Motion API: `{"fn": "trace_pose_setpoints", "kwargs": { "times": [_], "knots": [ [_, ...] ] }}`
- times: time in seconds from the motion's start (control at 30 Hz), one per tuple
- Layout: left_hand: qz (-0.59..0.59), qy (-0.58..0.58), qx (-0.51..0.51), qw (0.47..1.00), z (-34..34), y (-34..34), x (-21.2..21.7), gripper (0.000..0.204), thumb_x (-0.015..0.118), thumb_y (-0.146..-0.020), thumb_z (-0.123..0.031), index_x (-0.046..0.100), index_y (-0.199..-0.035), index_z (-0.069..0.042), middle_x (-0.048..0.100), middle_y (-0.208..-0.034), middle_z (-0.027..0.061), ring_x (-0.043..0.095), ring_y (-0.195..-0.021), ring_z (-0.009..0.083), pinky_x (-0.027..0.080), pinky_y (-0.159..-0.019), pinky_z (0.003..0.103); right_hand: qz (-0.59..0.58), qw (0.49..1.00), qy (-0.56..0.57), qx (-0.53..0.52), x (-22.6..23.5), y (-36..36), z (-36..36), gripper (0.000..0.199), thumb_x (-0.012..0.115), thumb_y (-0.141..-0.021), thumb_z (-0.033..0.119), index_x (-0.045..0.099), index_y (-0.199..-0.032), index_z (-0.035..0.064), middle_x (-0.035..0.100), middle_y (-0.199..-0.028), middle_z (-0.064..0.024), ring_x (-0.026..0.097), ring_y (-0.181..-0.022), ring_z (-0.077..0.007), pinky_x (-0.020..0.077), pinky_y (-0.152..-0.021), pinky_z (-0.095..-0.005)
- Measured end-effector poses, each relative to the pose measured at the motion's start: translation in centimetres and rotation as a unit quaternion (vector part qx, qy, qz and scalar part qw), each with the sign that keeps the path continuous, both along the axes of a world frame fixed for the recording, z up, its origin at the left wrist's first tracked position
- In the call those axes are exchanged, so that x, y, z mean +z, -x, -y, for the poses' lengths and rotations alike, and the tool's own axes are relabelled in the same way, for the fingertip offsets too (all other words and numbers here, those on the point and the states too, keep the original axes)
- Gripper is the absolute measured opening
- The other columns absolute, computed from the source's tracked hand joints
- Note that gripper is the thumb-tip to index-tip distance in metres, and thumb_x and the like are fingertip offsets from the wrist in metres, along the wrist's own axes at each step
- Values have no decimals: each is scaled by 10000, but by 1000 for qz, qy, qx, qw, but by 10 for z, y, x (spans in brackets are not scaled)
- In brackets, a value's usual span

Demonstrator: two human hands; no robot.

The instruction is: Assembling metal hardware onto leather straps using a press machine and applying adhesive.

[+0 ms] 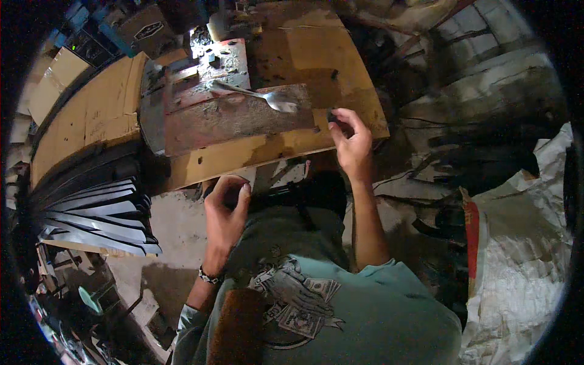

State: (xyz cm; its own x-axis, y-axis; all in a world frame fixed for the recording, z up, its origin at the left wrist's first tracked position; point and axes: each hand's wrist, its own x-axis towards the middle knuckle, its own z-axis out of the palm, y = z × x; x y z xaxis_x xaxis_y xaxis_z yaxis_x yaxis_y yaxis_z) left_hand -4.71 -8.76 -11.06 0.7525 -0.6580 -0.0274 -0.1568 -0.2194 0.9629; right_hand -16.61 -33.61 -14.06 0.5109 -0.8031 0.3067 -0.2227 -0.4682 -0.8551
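My right hand (354, 143) is over the front right edge of a cardboard-covered worktop (304, 52). Between its thumb and forefinger is a small dark piece (332, 115), its kind too small to tell. In front of my body, below the worktop's near edge, my left hand (226, 210) is curled, thumb toward the forefinger. The space inside its fingers is dark, and I cannot make out what it holds. A metal spoon (281, 101) lies across a dusty reddish board (237, 121) on the worktop. Behind its handle is a small dark block (211, 55) on a brightly lit, powdery plate (234, 67).
A bright lamp glow (202, 39) lights the worktop's far left. Cardboard boxes (91, 115) stand at left, above a fanned stack of black and silver strips (100, 216). A large whitish sack (517, 261) sits at right, near dark long pieces (486, 155) on the floor.
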Motion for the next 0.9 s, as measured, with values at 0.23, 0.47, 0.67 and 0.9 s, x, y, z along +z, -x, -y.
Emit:
{"fn": "trace_pose_setpoints", "kwargs": {
  "times": [0.23, 0.47, 0.67, 0.9],
  "knots": [
    [22, -47, -32, 998, 4, 23, 2, 65, 599, -872, -34, 594, -909, 19, 615, -751, 78, 549, -679, 119, 463, -669, 252, 74, 993, -86, 39, -36, 2, 15, 313, 651, -846, 3, 580, -1150, 31, 648, -895, -61, 581, -729, -88, 472, -649, -245],
    [27, -17, -17, 999, 5, 43, -10, 55, 588, -855, 3, 592, -908, 18, 619, -768, 79, 554, -677, 121, 465, -658, 252, 68, 987, -122, 77, -39, 9, 35, 308, 668, -851, 27, 582, -1146, 26, 644, -956, -83, 606, -697, -86, 488, -562, -227],
    [-19, -31, 64, 997, -30, 59, -8, 125, 619, -839, -11, 594, -961, 5, 620, -790, 105, 603, -702, 166, 493, -643, 293, -22, 995, -75, 68, -20, -2, 24, 291, 732, -790, 80, 662, -1067, 24, 677, -1047, -89, 622, -983, -194, 474, -909, -324],
    [101, -82, 215, 968, -96, 87, -23, 195, 623, -866, -163, 556, -874, 20, 597, -856, 232, 587, -851, 432, 484, -737, 470, -116, 990, -74, 20, -17, 25, 50, 259, 609, -909, 145, 665, -1140, 40, 682, -1063, -99, 650, -893, -236, 550, -746, -327]
  ]
}}
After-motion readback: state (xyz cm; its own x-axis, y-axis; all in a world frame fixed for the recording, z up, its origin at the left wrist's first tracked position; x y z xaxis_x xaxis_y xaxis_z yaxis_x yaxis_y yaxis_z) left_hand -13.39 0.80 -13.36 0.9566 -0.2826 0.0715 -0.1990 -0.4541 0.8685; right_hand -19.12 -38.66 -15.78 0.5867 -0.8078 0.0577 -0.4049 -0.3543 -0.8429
